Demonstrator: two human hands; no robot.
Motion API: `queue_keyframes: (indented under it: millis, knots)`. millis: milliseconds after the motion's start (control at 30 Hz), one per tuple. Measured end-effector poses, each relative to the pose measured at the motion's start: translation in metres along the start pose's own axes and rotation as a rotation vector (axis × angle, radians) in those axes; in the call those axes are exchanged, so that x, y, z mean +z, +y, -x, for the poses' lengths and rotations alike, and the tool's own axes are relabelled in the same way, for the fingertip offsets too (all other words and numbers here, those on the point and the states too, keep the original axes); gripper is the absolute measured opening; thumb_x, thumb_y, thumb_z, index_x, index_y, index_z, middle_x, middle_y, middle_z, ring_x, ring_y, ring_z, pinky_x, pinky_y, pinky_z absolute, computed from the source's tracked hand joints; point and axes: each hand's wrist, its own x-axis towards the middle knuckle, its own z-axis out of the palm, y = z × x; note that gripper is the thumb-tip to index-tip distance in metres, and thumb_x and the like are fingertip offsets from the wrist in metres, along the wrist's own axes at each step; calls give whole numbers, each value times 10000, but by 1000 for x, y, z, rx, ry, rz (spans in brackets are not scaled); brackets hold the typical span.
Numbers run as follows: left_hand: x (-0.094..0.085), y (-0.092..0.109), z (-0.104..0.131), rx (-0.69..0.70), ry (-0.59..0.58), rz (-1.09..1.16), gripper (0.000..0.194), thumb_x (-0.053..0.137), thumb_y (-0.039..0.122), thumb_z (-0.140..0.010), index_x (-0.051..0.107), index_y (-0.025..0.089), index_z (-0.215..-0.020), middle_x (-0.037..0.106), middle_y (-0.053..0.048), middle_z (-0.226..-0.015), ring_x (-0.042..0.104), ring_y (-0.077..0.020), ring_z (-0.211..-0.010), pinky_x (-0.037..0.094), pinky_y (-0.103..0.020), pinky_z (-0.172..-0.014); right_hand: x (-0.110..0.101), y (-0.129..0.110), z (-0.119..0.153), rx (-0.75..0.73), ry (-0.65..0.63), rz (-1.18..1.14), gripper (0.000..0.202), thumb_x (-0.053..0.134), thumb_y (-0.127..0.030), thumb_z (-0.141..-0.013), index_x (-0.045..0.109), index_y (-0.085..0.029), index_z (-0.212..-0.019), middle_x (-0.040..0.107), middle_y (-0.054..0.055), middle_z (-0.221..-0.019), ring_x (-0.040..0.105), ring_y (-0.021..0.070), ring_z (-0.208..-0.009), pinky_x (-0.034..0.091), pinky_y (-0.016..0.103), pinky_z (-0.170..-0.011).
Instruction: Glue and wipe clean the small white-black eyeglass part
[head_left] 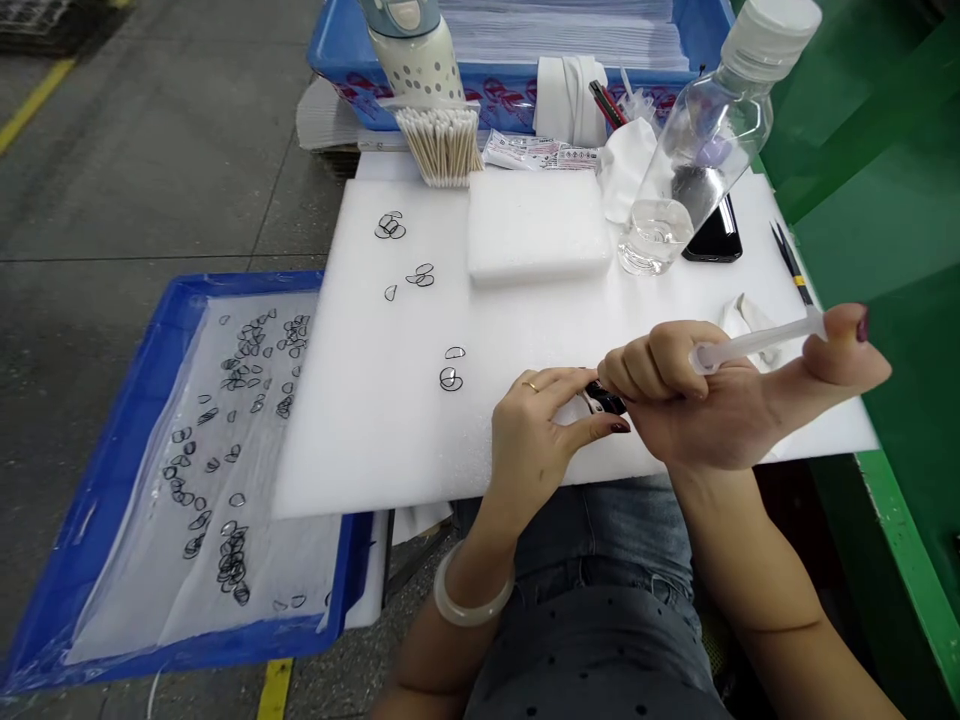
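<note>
Left hand (536, 430) pinches small black part (604, 401); right hand (697, 400) holds clear syringe (757, 343).

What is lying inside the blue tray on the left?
Inside the blue tray lies a clear plastic sheet scattered with many small dark-rimmed lenses. The sheet covers the tray's floor, so anything beneath it cannot be seen.

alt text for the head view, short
Two hands meet over a white foam board: the left hand pinches a small dark part, the right hand holds a syringe. A blue tray of small lenses sits left.
</note>
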Motion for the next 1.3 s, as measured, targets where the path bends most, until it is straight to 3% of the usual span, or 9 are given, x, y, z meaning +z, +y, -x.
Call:
queue_keyframes:
  millis: [233, 433, 700, 1067, 1167, 1300]
  knots:
    - [0, 0, 0, -2, 0, 5, 321, 684, 539, -854, 749, 240, -954, 775, -37, -982, 681, -226, -943, 535, -386, -837, 2, 0, 3, 30, 68, 67, 641, 484, -738, -833, 309, -238, -473, 185, -49, -456, 202, 99, -426, 212, 285, -452]
    - [0, 0, 0, 1, -4, 10, 327, 690, 541, -843, 747, 241, -961, 774, -34, -993, 681, -220, -956, 530, -388, -847, 7, -4, 3, 36, 89, 94, 665, 450, -778, -814, 288, -234, -467, 169, -48, -453, 208, 92, -431, 190, 281, -454]
    - [0, 1, 0, 8, -7, 7, 334, 702, 535, -826, 747, 243, -981, 776, -33, -1001, 684, -219, -963, 527, -388, -854, 13, 0, 4, -16, 217, 120, 673, 385, -773, -847, 277, -237, -453, 160, -45, -443, 173, 91, -420, 169, 280, -439]
    - [-1, 1, 1, 12, -17, -7, 309, 749, 472, -793, 751, 236, -992, 777, -30, -1009, 681, -217, -964, 520, -369, -851, 16, 5, 0, -138, 202, 112, 673, 361, -747, -876, 264, -225, -462, 120, -57, -429, 139, 80, -383, 119, 277, -405]
    - [0, 2, 0, 6, -21, -5, 324, 751, 463, -792, 749, 217, -1002, 778, -42, -1008, 682, -220, -968, 515, -370, -857, 17, 9, 4, -158, 219, 118, 627, 489, -653, -861, 274, -216, -466, 152, -56, -437, 163, 77, -397, 127, 275, -425]
    - [1, 2, 0, 12, 1, -10, 348, 735, 515, -789, 752, 218, -971, 780, -42, -983, 685, -220, -941, 521, -370, -838, 21, -5, 7, -81, 199, 271, 622, 514, -664, -864, 321, -231, -461, 227, -46, -431, 219, 94, -405, 170, 288, -428]
